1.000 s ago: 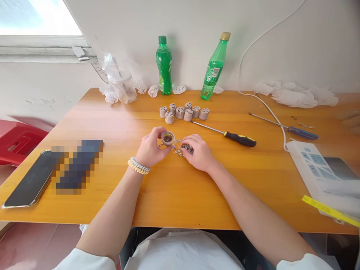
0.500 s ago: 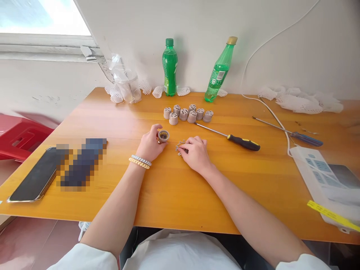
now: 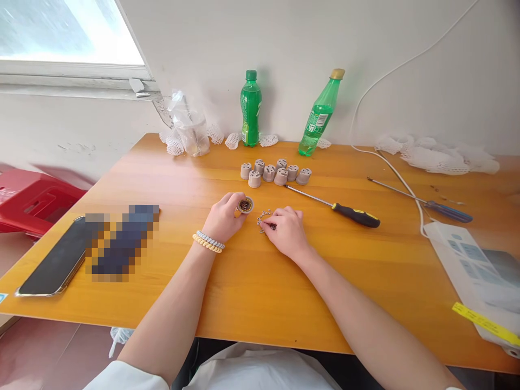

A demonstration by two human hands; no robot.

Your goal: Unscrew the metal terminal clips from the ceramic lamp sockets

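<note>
My left hand (image 3: pixel 223 218) is closed around a lamp socket (image 3: pixel 245 205), a grey-beige cup with brass-coloured metal inside. The socket is held a little above the table, its open mouth facing me. To its right, the thumb and forefinger of my right hand (image 3: pixel 287 232) are pinched together at a cluster of small shiny metal pieces (image 3: pixel 260 219) on the tabletop. Some small dark pieces (image 3: pixel 273 226) show beneath those fingers; what the fingertips grip is too small to make out. Several more lamp sockets (image 3: pixel 268 173) stand grouped beyond my hands.
A black-and-yellow screwdriver (image 3: pixel 356 215) lies right of the sockets, a blue-handled screwdriver (image 3: pixel 448 211) farther right. Two green bottles (image 3: pixel 251 111) stand at the wall, one leaning. A phone (image 3: pixel 52 257) lies left, a white power strip (image 3: pixel 467 271) and cable right.
The view has shifted slightly, so everything sits lower and farther right. My left hand has tilted the socket's mouth more toward me. My right hand stays at the small metal pieces.
</note>
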